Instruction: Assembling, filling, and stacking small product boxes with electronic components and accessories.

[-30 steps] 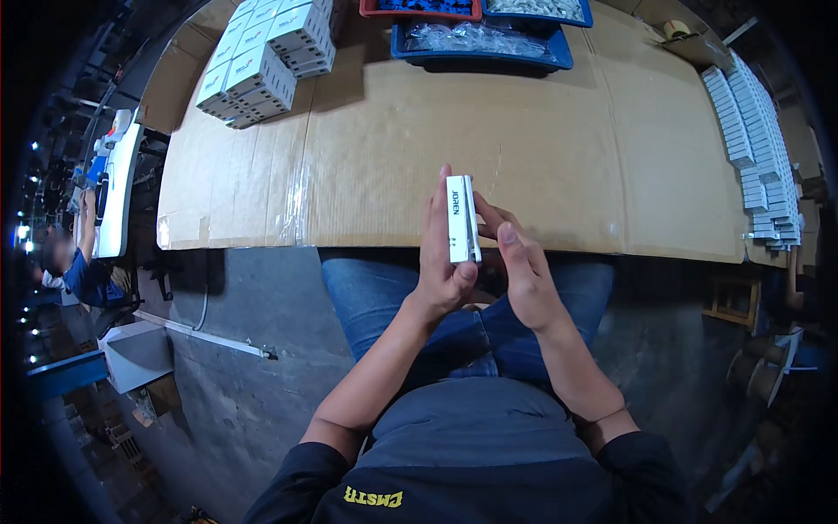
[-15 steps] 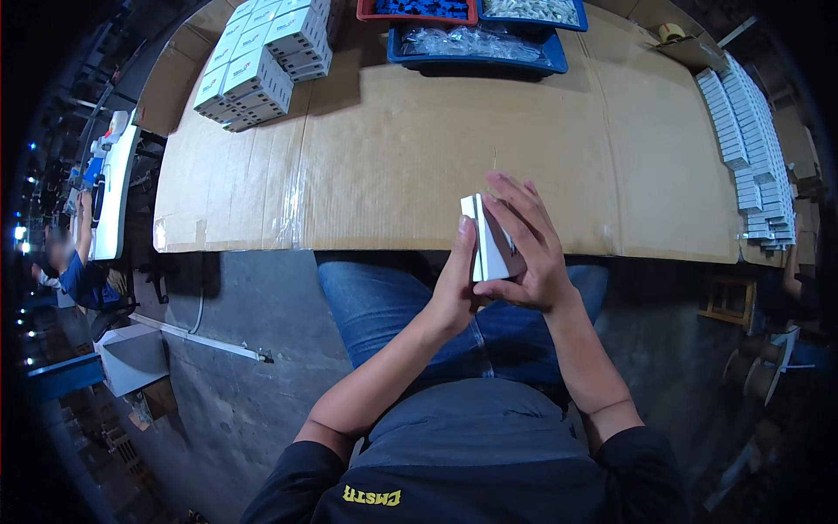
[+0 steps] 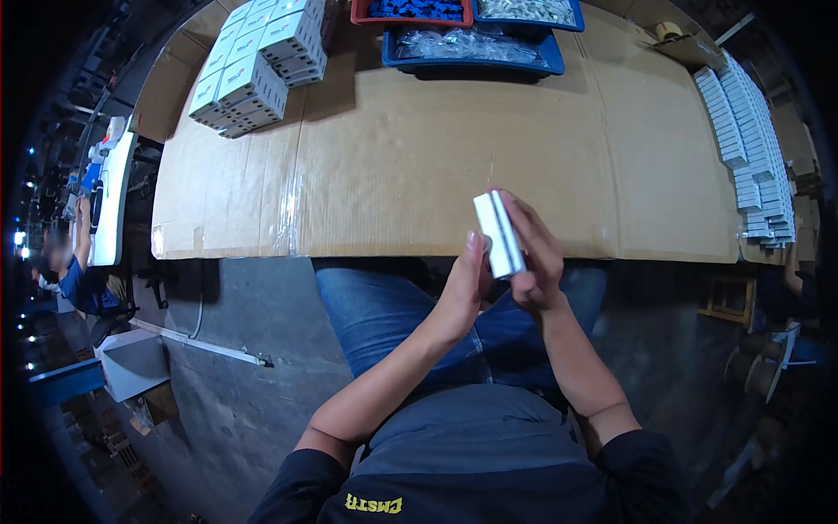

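Just past the table's near edge, above my lap, I hold a small white box (image 3: 494,234) tilted on its narrow side, a dark seam running along its length. My right hand (image 3: 541,258) grips it from the right, with the fingers along the far face and the thumb at the lower end. On the other side is my left hand (image 3: 464,293), its thumb raised beside the box's left edge. Its other fingers are mostly hidden behind the thumb and the box.
Cardboard (image 3: 410,166) covers the table. White boxes (image 3: 249,79) are stacked at the far left, and slim white boxes (image 3: 751,148) at the right. A red tray (image 3: 358,19) of blue parts and blue trays (image 3: 401,66) of clear bags stand at the back. Another person (image 3: 83,279) sits far left.
The box has turned in my hands and shifted slightly right, now showing its narrow seamed side. My right fingers have folded down closer around it.
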The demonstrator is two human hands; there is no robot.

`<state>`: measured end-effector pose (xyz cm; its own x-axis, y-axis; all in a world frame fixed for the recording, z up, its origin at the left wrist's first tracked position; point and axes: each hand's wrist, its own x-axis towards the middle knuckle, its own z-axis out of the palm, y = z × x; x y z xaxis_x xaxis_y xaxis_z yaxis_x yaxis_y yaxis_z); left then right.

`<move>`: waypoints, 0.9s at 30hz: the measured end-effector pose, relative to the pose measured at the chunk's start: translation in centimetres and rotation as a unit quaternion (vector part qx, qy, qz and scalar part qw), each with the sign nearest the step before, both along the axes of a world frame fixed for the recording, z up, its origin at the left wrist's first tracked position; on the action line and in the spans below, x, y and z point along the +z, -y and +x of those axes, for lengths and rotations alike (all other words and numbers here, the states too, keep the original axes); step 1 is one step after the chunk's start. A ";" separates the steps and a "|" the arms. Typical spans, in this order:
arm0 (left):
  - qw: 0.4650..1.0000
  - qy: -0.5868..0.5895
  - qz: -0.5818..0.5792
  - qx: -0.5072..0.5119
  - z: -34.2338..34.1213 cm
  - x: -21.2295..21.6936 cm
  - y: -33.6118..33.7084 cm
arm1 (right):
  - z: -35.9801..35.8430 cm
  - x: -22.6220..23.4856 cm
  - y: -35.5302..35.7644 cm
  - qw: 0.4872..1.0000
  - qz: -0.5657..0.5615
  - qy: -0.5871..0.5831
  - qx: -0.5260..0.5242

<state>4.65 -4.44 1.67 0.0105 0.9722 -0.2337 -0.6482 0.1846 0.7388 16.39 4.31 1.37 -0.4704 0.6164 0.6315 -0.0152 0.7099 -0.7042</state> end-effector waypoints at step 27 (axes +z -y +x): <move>0.992 -0.050 -0.089 0.077 -1.2 -0.3 -0.8 | 0.1 -1.0 1.5 0.985 -0.123 0.117 0.020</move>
